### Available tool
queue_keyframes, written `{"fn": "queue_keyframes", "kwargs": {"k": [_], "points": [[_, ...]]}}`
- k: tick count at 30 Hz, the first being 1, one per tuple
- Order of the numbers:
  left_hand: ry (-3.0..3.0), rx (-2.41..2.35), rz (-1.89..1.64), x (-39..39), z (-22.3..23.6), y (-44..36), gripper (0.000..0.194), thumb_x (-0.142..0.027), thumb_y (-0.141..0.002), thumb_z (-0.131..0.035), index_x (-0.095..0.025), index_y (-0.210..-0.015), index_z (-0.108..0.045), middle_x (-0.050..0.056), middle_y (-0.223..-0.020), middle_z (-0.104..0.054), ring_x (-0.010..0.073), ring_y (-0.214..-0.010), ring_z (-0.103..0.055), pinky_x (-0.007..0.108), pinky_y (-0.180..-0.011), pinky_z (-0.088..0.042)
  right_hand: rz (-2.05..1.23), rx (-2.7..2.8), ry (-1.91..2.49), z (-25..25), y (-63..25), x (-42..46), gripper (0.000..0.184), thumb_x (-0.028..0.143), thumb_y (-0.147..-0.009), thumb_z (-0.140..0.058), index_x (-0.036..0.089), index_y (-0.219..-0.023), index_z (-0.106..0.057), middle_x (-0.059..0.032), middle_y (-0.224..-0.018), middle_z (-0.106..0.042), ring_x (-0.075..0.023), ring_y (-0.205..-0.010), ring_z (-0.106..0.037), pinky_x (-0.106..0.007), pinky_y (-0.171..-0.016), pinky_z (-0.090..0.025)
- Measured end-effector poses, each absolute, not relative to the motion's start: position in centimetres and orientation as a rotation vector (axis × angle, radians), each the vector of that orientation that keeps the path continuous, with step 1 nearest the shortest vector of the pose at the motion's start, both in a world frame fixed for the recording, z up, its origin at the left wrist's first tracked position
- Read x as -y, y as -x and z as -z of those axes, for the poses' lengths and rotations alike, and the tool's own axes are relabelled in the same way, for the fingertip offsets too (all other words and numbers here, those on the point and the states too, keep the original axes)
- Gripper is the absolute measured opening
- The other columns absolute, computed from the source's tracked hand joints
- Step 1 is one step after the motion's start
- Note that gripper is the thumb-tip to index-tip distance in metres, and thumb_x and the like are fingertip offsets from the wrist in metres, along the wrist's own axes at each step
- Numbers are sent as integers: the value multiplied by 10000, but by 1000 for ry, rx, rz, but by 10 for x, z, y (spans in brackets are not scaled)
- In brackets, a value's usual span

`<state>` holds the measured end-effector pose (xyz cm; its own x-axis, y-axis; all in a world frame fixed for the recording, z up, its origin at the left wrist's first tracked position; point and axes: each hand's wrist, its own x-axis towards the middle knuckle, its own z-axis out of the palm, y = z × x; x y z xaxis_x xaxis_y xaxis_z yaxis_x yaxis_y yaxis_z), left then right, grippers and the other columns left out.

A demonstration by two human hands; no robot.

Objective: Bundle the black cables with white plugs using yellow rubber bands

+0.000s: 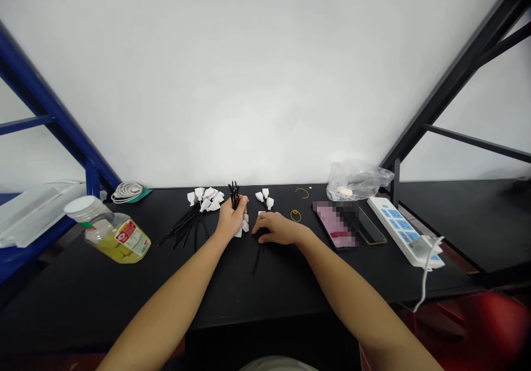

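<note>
My left hand is closed around a bunch of black sticks with white tags, held upright with the tags hanging below the fist. My right hand lies palm down on the black table, fingers curled over a few more tagged sticks; one black stick pokes out beneath it toward me. A loose pile of the same tagged sticks lies fanned out to the left of my left hand. Whether the right fingers grip a stick is hidden.
A plastic jar with yellow contents lies at the left, a coiled white cable behind it. Yellow rubber bands, a phone, a clear bag and a white power strip sit at the right.
</note>
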<state>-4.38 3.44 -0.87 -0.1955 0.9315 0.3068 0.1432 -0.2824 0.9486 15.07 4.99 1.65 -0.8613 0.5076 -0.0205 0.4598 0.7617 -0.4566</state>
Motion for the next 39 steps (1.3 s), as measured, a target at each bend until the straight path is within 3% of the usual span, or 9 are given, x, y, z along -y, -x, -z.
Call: {"fn": "queue_keyframes", "kwargs": {"k": [3,7,12,16,19,23,26,33,39], "points": [[-1407,-1297,-1540,-34,9,44,390,-545,-917,-531,-170,-843,-610,-36,-591,-532,90,-485,-509,210,-484,-426,-768,2845,800,-16,-154,-52,363,334,-779,-809,270,-1124,-721,-48,-1152,-608,-221,-1046,-592,-361,-954,-402],[-1413,-1296,-1529,-35,9,44,391,-551,-913,-532,-173,-844,-609,-38,-590,-533,91,-485,-516,209,-485,-428,-786,2859,818,-19,-156,-52,424,260,-739,-832,268,-1147,-721,-57,-1186,-601,-233,-1088,-579,-364,-970,-406],[-1439,-1313,-1510,-35,11,44,384,-548,-913,-537,-177,-851,-611,-34,-607,-542,92,-500,-528,209,-491,-432,-633,2871,753,-18,-154,-47,262,81,-799,-697,218,-1018,-742,-52,-1084,-631,-193,-994,-601,-315,-919,-416],[-1435,-1314,-1502,-35,11,44,385,-552,-911,-535,-179,-849,-608,-34,-603,-539,94,-496,-521,209,-480,-425,-483,2883,763,-19,-147,-41,137,81,-851,-632,192,-879,-709,-46,-1026,-634,-180,-953,-595,-284,-838,-401],[-1430,-1315,-1503,-35,11,43,393,-560,-907,-536,-178,-844,-608,-33,-599,-538,99,-490,-522,214,-473,-421,-436,2897,809,-23,-144,-36,136,87,-873,-604,189,-914,-685,-49,-1044,-634,-181,-950,-593,-278,-782,-382],[-1433,-1303,-1503,-35,10,43,389,-553,-910,-531,-177,-848,-611,-32,-601,-536,99,-493,-518,218,-483,-423,-545,2923,825,-28,-146,-35,206,196,-860,-696,246,-1059,-679,-33,-1107,-626,-192,-998,-592,-292,-816,-368],[-1437,-1307,-1497,-35,10,43,384,-547,-913,-530,-177,-856,-612,-30,-607,-541,99,-501,-522,218,-494,-427,-590,2966,824,-27,-148,-36,119,261,-853,-726,250,-969,-703,-24,-1089,-616,-193,-1000,-586,-291,-826,-366],[-1433,-1312,-1492,-35,10,43,402,-564,-904,-536,-172,-857,-612,-27,-609,-545,101,-504,-528,218,-491,-437,-526,2944,825,-22,-140,-31,36,218,-904,-640,187,-895,-656,-46,-994,-625,-184,-939,-573,-282,-797,-374],[-1437,-1290,-1500,-34,8,43,415,-582,-894,-541,-175,-855,-613,-30,-601,-541,101,-486,-533,210,-471,-436,-891,2579,764,-28,-152,-41,111,191,-963,-504,181,-1020,-599,-15,-893,-608,-141,-785,-538,-265,-752,-425]]}}
